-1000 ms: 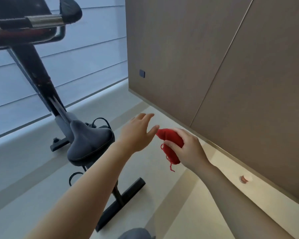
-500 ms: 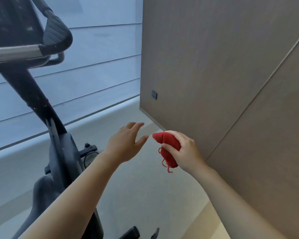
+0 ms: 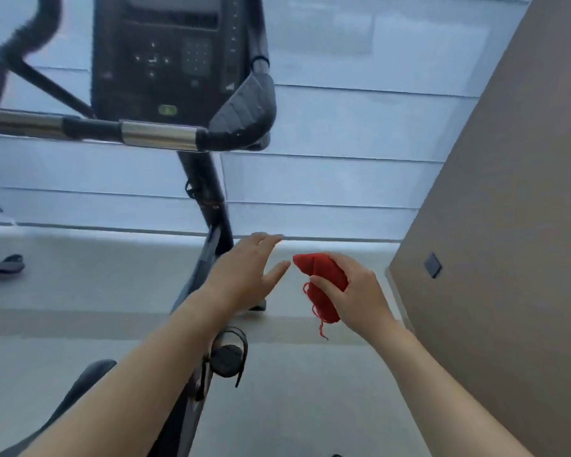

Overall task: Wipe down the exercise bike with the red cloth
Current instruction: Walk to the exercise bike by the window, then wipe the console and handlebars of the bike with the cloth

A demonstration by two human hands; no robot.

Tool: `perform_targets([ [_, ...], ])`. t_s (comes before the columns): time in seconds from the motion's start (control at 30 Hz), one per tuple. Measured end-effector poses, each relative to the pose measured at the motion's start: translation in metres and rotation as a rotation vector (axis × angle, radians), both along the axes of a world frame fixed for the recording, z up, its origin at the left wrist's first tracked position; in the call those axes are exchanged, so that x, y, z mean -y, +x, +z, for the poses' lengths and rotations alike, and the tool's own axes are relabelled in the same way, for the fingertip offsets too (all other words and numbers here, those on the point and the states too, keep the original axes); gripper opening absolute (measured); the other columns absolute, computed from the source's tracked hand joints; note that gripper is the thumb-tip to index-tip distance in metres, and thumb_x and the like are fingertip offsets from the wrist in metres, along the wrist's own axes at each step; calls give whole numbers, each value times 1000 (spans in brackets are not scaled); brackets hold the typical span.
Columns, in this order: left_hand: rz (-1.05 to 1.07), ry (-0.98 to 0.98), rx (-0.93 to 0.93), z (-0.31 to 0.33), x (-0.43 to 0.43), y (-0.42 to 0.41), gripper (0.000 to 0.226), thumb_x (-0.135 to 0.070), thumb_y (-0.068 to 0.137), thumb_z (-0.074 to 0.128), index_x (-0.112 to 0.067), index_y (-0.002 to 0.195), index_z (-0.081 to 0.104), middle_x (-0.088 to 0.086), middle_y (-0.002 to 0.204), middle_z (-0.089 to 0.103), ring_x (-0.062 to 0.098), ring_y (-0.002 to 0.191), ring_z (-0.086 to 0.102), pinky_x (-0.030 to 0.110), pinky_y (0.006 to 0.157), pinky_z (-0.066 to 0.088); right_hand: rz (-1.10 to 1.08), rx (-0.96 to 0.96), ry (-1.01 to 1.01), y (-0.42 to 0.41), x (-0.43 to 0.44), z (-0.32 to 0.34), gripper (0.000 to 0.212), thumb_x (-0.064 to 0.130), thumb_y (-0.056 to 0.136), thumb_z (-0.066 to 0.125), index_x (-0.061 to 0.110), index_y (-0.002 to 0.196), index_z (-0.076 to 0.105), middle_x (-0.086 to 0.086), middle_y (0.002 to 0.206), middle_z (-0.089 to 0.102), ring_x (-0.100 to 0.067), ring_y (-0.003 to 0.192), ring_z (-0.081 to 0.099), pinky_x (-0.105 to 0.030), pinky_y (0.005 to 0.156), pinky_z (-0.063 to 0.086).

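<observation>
View from the head camera: the red cloth (image 3: 323, 285) is bunched into a wad in the right hand (image 3: 356, 291), fingers and thumb curled round it, loose threads dangling below. It is likely kept compact to give a firm wiping pad. The left hand (image 3: 244, 272) holds nothing, fingers straight and slightly spread, palm turned toward the cloth just beside it, perhaps to help refold it. Both forearms stretch forward. The exercise bike (image 3: 211, 206) stands ahead, console (image 3: 159, 61) and handlebar (image 3: 159, 135) above the hands. Nothing touches it yet, so wiping looks unstarted.
</observation>
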State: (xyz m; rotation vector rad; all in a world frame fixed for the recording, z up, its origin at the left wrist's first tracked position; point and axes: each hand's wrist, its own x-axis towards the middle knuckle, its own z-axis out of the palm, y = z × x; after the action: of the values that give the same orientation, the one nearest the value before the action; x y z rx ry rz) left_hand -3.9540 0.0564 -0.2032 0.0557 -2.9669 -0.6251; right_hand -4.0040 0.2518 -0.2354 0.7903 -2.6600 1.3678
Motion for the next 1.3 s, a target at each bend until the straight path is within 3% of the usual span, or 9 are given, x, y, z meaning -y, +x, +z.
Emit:
perform_targets([
  [0.17,293,14,-110,34,15,-30,52,-45,94,46,-25,142,37,-4,147,41,16,134,38,42,109,37,320,-106,-41,-90,46,32,35,32,83,67,33,116,57,18,106,62,-2,95,57,-28,85,50],
  [0.43,521,-58,-293,85,40,-39,51,-45,95,45,-26,141,37,-7,144,43,12,133,38,35,108,36,540,-260,-188,-153,85,94,35,31,82,69,36,114,57,25,100,61,0,92,57,-10,75,45],
  [0.6,507,-97,-350,112,66,-45,51,-46,95,43,-26,142,37,-9,144,42,9,134,35,34,107,37,577,-313,-351,-164,104,145,30,28,79,67,46,102,59,29,93,64,4,86,60,-4,69,43],
  [0.73,457,-115,-347,135,98,-59,53,-46,95,44,-24,143,37,-6,146,40,12,135,36,40,108,37,565,-462,-403,-163,130,188,42,10,81,67,48,96,57,38,91,62,13,86,59,0,72,39],
  [0.83,420,-136,-328,149,125,-74,53,-46,95,45,-24,143,37,-5,144,43,13,132,40,40,106,40,487,-509,-338,-171,154,208,29,22,82,68,37,106,61,22,99,66,1,89,61,-14,78,47],
  [0.93,383,-165,-327,150,146,-90,53,-47,95,44,-24,142,38,-6,141,46,12,128,43,39,103,43,406,-589,-117,-181,170,201,34,33,83,66,26,116,59,10,111,64,-11,98,59,-28,86,47],
  [1.03,338,-149,-305,137,160,-101,50,-45,95,43,-23,140,41,-5,142,46,13,131,41,39,106,40,448,-538,89,-178,174,171,32,36,87,61,22,115,59,7,114,62,-14,104,54,-23,86,40],
  [1.23,268,-148,-230,109,175,-116,47,-43,97,42,-22,138,45,-3,140,49,16,130,41,35,106,35,401,-581,-28,-153,164,132,32,35,88,59,19,115,59,6,116,61,-13,112,51,-14,96,34],
  [1.3,261,-195,-223,103,177,-118,44,-44,97,38,-23,135,49,-4,136,53,17,126,47,36,103,38,377,-586,-18,-148,166,132,36,37,88,56,16,118,59,6,123,59,-12,120,48,-21,103,35],
])
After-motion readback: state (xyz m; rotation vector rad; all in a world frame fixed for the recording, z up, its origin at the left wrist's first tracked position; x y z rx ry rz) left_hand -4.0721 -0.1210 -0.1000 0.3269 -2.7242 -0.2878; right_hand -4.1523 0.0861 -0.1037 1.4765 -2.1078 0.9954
